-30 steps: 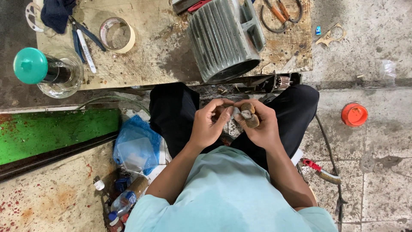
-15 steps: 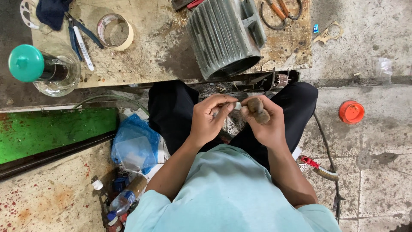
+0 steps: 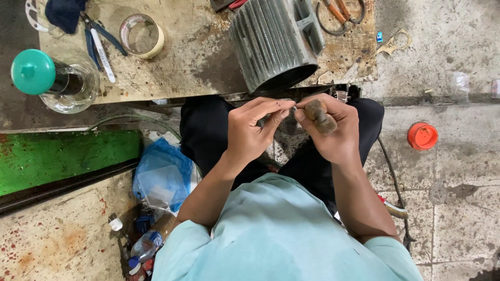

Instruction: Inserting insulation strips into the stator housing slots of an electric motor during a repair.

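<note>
Both my hands meet over my lap, just below the open end of the grey ribbed motor housing (image 3: 276, 41). My right hand (image 3: 333, 130) is wrapped around a stubby brown handle (image 3: 320, 115), worn and grimy, rounded at its end. My left hand (image 3: 250, 132) pinches a tiny metallic piece (image 3: 293, 109) at the handle's tip, too small to make out.
</note>
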